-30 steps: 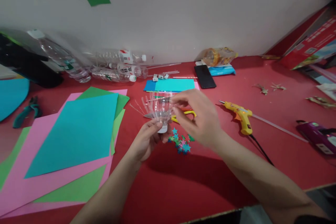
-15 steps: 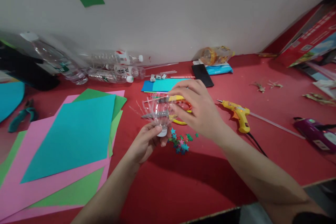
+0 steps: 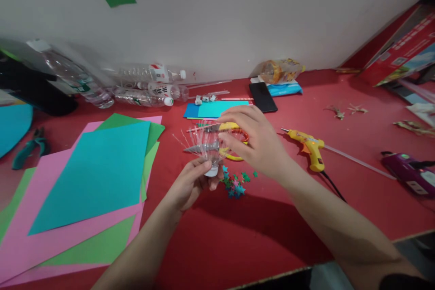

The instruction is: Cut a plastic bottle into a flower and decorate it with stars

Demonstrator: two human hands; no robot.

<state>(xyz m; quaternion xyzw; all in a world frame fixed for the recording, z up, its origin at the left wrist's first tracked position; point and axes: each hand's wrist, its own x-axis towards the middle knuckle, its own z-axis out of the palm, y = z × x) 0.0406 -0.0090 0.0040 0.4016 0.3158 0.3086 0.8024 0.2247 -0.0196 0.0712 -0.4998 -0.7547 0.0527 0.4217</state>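
Note:
My left hand (image 3: 190, 183) is closed round the white-capped neck of a clear cut bottle top (image 3: 206, 149), held cap down above the red table (image 3: 258, 231). The bottle's wall is slit into thin strips that fan outward. My right hand (image 3: 256, 142) reaches over it, its fingers pinching the strips on the right side. Yellow-and-orange scissors (image 3: 234, 138) lie just behind, partly hidden by my right hand. A small pile of coloured paper stars (image 3: 236, 183) sits right below the bottle.
Teal, pink and green paper sheets (image 3: 88, 176) cover the left. A yellow glue gun (image 3: 311, 147) with its cord lies to the right, a purple tool (image 3: 408, 174) beyond. Empty bottles (image 3: 146, 86), a phone (image 3: 261, 96) and blue cards (image 3: 212, 108) line the wall. Pliers (image 3: 29, 147) rest far left.
The bottle's strips have been bent further outward and fan wider. My right hand has shifted slightly down along the strips. My left hand keeps its hold.

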